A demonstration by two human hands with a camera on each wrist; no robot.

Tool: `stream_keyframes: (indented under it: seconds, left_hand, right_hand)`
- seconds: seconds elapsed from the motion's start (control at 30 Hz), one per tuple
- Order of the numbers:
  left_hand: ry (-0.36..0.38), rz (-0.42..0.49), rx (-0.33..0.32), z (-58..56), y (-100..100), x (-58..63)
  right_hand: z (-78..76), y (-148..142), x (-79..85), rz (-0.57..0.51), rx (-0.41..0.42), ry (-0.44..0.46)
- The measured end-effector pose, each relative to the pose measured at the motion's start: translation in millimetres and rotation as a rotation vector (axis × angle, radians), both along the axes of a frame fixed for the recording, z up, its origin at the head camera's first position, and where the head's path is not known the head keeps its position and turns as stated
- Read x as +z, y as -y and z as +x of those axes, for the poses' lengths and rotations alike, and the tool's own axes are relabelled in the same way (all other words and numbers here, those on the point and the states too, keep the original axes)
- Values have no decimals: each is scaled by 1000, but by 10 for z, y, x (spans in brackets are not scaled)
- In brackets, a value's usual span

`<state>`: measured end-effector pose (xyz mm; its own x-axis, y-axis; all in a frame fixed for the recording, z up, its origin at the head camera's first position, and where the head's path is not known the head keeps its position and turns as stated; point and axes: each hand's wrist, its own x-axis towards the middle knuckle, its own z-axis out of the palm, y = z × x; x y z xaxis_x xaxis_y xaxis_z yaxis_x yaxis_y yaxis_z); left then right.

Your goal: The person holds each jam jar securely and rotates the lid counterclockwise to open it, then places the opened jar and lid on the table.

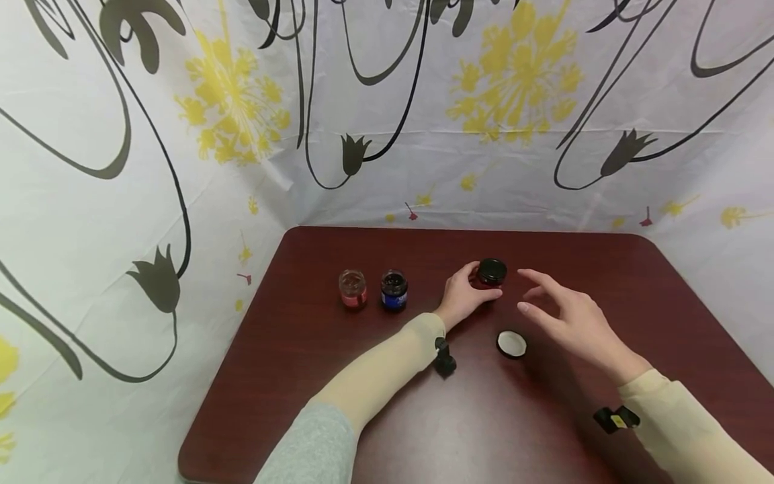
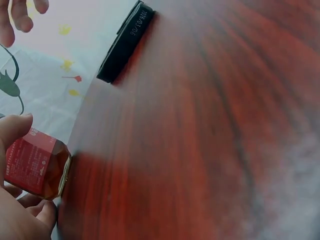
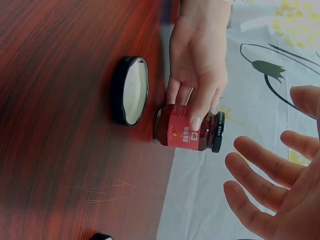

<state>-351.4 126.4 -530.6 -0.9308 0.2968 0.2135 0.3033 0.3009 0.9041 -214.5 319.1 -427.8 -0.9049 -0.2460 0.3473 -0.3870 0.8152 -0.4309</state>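
My left hand [image 1: 462,296] grips a small glass jar [image 3: 184,127] with a red label, thumb and fingers around its sides. A black lid [image 1: 492,271] sits on that jar, which is upright toward the back of the table. My right hand [image 1: 568,319] is held just to the right of it, fingers spread and loosely bent, with nothing in them. On the table nearer to me lies a loose black-rimmed lid [image 1: 512,344], its white inside facing up. The left wrist view shows the jar [image 2: 32,162] from the side, partly covered by the hand.
Left of my left hand stand two lidless jars, one with a red label [image 1: 353,289] and one with a blue label [image 1: 394,290]. A small black edge [image 3: 102,236] shows at the bottom of the right wrist view. Patterned white cloth [image 1: 387,134] hangs behind the dark red table [image 1: 290,376].
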Motion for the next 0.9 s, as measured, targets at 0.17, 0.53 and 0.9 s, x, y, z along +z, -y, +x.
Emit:
stream_keyframes:
  seconds: [0.17,0.53,0.9]
  left_hand:
    - [-13,-26,2,-15,-34,6]
    - [-15,-91,87,-26,-94,20]
    - [-46,-49,78,2,-29,37]
  right_hand:
    - [-5,0,5,3,-2,-3]
    - [-9,-2,-14,9,-1,-6]
    - [-13,-10,-11,12,-3,-11]
